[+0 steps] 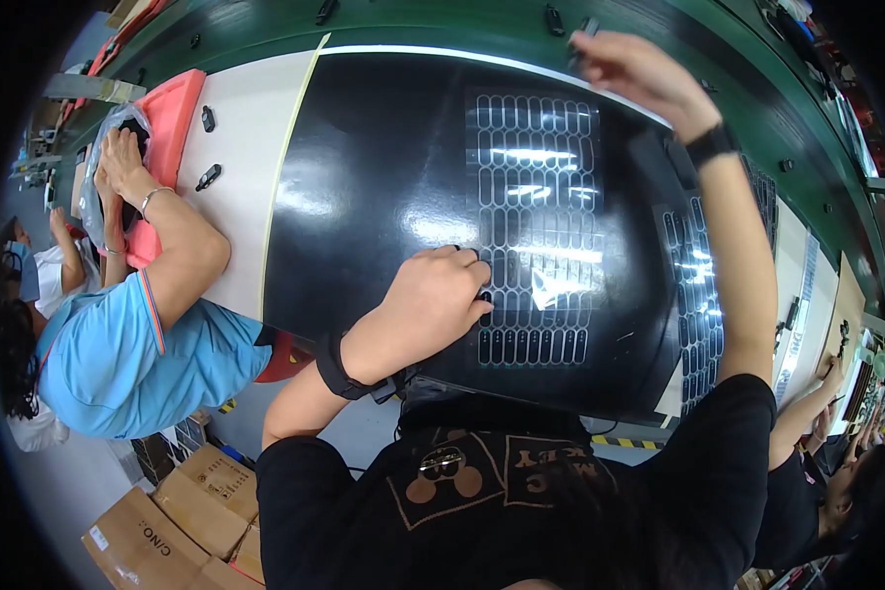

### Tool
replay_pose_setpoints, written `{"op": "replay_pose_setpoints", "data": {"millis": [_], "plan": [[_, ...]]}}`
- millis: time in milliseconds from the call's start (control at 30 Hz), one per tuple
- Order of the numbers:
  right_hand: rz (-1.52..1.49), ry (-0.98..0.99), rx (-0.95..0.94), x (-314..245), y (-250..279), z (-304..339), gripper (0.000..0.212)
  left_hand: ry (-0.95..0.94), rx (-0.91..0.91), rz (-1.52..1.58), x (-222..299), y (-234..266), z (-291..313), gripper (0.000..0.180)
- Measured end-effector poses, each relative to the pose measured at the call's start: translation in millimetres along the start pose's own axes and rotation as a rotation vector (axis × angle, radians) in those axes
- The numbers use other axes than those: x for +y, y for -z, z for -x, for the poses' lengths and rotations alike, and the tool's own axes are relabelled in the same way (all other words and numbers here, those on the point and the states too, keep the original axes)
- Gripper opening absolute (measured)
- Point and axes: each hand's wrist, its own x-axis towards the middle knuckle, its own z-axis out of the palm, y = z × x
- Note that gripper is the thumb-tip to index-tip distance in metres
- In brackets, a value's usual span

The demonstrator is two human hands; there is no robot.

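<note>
Head view, left hand point(433, 300) on one sticker sheet point(533, 231), right hand point(634, 74) raised

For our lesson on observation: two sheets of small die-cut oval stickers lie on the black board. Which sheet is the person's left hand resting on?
The middle sheet: the left hand presses its left edge. The other sheet lies beyond the right forearm, untouched.

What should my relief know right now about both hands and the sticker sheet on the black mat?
Left hand: knuckles down on the sticker sheet, fingertips at its left edge, steadying or picking there.
Right hand: raised at the far edge of the black mat, pinching a small dark part.
Sheet: a few slots look bare with glare on them; most rows remain filled.
A second sheet lies to the right.
A co-worker's hands work at a red tray on the left.
</note>
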Motion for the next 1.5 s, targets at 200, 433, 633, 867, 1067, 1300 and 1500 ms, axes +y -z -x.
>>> {"op": "replay_pose_setpoints", "data": {"millis": [200, 433, 633, 867, 1067, 1300, 1500], "plan": [[-0.408, -0.275, -0.072, 45, -96, 35, 0.012, -0.064, -0.034, 0.051, 5, -14, 4, 0.017], [-0.399, -0.163, 0.054, 54, -105, 45, 0.025, -0.255, 0.031, 0.205, 49, 8, 22, 0.016], [-0.048, 0.261, 0.178, 4, -122, 90, 0.027, -0.219, 0.468, 0.787, 56, 57, 11, 0.016], [0.631, 0.717, 0.524, -36, -141, 141, 0.035, -0.004, 0.504, 1.301, 64, 69, -10, 0.014], [0.652, 0.708, 0.528, -41, -136, 147, 0.038, 0.012, 0.418, 1.308, 63, 68, -22, 0.012], [0.637, 0.65, 0.566, -50, -130, 143, 0.036, 0.066, 0.406, 1.315, 60, 77, -37, 0.011], [0.679, 0.583, 0.582, -54, -130, 143, 0.037, 0.109, 0.376, 1.269, 60, 80, -42, 0.012]]}}
